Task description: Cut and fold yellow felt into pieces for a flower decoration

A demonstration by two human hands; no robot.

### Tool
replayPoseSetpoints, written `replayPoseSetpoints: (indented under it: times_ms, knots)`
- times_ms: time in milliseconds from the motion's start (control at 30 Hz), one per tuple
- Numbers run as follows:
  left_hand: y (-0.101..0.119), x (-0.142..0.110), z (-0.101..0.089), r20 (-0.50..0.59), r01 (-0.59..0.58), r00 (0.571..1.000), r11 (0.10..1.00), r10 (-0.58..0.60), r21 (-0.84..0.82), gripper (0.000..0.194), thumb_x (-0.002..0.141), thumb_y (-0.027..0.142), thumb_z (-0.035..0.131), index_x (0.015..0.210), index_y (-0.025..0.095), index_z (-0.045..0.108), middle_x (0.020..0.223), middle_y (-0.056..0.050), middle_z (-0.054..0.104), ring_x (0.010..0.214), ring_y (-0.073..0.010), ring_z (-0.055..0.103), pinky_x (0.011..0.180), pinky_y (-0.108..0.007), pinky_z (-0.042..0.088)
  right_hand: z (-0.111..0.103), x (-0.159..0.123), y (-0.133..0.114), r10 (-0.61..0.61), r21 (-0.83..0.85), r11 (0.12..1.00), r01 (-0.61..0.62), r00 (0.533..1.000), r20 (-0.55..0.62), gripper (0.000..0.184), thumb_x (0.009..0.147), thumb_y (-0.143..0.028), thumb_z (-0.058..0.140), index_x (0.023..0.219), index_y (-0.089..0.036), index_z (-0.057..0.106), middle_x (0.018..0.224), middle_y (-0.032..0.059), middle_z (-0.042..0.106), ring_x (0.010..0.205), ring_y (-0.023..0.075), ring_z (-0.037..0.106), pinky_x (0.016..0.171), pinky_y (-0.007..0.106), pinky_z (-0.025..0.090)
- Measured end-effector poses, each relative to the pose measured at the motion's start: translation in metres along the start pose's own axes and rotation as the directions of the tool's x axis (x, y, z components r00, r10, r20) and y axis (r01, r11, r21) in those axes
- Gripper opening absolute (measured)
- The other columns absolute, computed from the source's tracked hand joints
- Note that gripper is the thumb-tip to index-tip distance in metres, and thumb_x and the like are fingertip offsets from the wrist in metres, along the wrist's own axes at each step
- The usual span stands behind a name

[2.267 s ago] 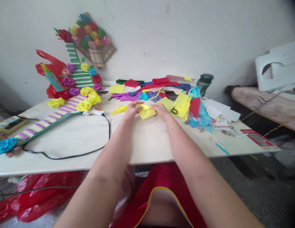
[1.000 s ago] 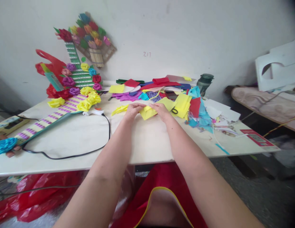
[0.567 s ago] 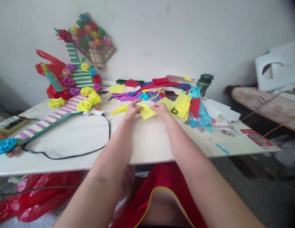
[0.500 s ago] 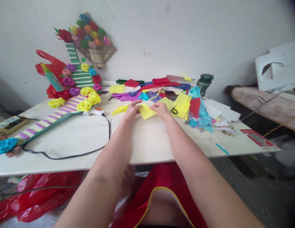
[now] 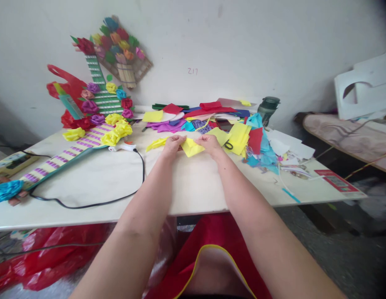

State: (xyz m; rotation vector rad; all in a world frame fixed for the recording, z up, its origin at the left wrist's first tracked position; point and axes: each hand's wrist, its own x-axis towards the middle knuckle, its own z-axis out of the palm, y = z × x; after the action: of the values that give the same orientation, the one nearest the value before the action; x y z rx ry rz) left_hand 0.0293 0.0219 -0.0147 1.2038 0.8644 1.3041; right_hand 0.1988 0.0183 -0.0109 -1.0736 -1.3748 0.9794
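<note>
A small piece of yellow crepe paper (image 5: 191,148) is stretched between my two hands over the middle of the table, one corner pointing toward me. My left hand (image 5: 173,145) pinches its left edge, and my right hand (image 5: 210,145) pinches the right edge. Left of my left hand lies a twisted strip of yellow paper (image 5: 156,144). Flat yellow sheets (image 5: 238,138) rest just beyond my right hand, with the black handle of scissors (image 5: 228,145) showing beside them.
A white glue gun (image 5: 122,147) with a black cord lies at left, near a flower-decorated guitar shape (image 5: 68,151). Piled coloured paper (image 5: 171,124) runs along the wall. A dark bottle (image 5: 269,110) stands at the back right, and paper scraps (image 5: 292,162) cover the table's right side.
The fingers have shifted along the top edge of the yellow paper; the left fingers, raised a moment ago, are now folded down. The paper now looks more open and taut.
</note>
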Motion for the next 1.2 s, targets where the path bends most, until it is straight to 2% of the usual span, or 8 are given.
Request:
replayPoseSetpoints:
  times_ms: [233,433,667,833,967,1100,1200]
  knots:
    - [-0.0021,0.0016,-0.0001,-0.030,0.049,0.998,0.998,-0.050,-0.036,0.044,0.046,0.046,0.083,0.061,0.016,0.055,0.058,0.000,0.059,0.056,-0.0127,0.057,0.059,-0.027,0.049,0.0015,-0.0004,0.0008,0.004,0.026,1.000,-0.005,1.000,0.027,0.027,0.052,-0.038,0.076,0.057,-0.017,0.059,0.053,-0.0044,0.054,0.054,0.0104,0.048,0.057,0.026,0.040]
    - [-0.0001,-0.0011,0.0003,0.044,0.082,0.996,0.996,-0.084,0.038,0.044,0.043,0.042,0.086,0.063,0.014,0.059,0.059,-0.001,0.061,0.054,-0.0117,0.056,0.058,-0.026,0.047,0.0021,-0.0013,0.0006,-0.001,0.046,0.999,-0.001,0.999,0.053,0.029,0.050,-0.038,0.078,0.056,-0.017,0.059,0.053,-0.0041,0.055,0.054,0.0105,0.049,0.058,0.026,0.041]
    - [-0.0004,0.0007,-0.0008,0.010,0.042,0.999,0.999,-0.042,0.034,0.045,0.040,0.041,0.088,0.061,0.016,0.058,0.058,0.001,0.060,0.056,-0.0125,0.057,0.060,-0.027,0.047,0.0001,-0.0037,-0.0003,0.067,0.051,0.996,-0.071,0.995,0.080,0.023,0.059,-0.037,0.075,0.063,-0.017,0.063,0.057,-0.0020,0.060,0.055,0.0127,0.054,0.055,0.025,0.045]
    - [0.0001,0.0008,-0.0007,0.012,0.026,1.000,0.999,-0.027,0.044,0.045,0.040,0.042,0.087,0.064,0.016,0.059,0.061,0.000,0.062,0.059,-0.0142,0.059,0.062,-0.029,0.048,0.0001,-0.0033,-0.0011,0.067,0.020,0.997,-0.068,0.997,0.042,0.025,0.057,-0.035,0.077,0.059,-0.017,0.060,0.053,-0.0031,0.056,0.054,0.0117,0.052,0.054,0.024,0.044]
    - [0.0031,-0.0017,0.0004,0.013,0.025,1.000,0.999,-0.026,0.042,0.048,0.036,0.041,0.088,0.066,0.015,0.060,0.062,0.000,0.063,0.059,-0.0136,0.058,0.062,-0.028,0.049,-0.0007,-0.0038,-0.0022,0.074,0.022,0.997,-0.074,0.997,0.035,0.027,0.061,-0.040,0.075,0.063,-0.017,0.061,0.055,-0.0023,0.057,0.054,0.0116,0.053,0.051,0.023,0.043]
    - [0.0002,0.0011,-0.0018,-0.018,-0.014,1.000,0.999,0.015,0.033,0.046,0.041,0.041,0.087,0.068,0.014,0.061,0.065,0.000,0.064,0.061,-0.0137,0.059,0.065,-0.029,0.049,-0.0011,-0.0069,-0.0058,0.105,0.048,0.993,-0.108,0.993,0.060,0.033,0.067,-0.049,0.072,0.067,-0.017,0.061,0.059,-0.0002,0.060,0.051,0.0116,0.053,0.045,0.023,0.041]
    - [-0.0027,0.0040,-0.0039,-0.038,-0.040,0.998,0.999,0.041,0.009,0.045,0.044,0.041,0.086,0.070,0.014,0.061,0.067,0.000,0.065,0.063,-0.0135,0.060,0.067,-0.029,0.050,0.0000,-0.0067,-0.0054,0.123,0.038,0.991,-0.125,0.991,0.062,0.036,0.064,-0.046,0.077,0.059,-0.017,0.055,0.051,-0.0015,0.056,0.043,0.0092,0.048,0.043,0.023,0.040]
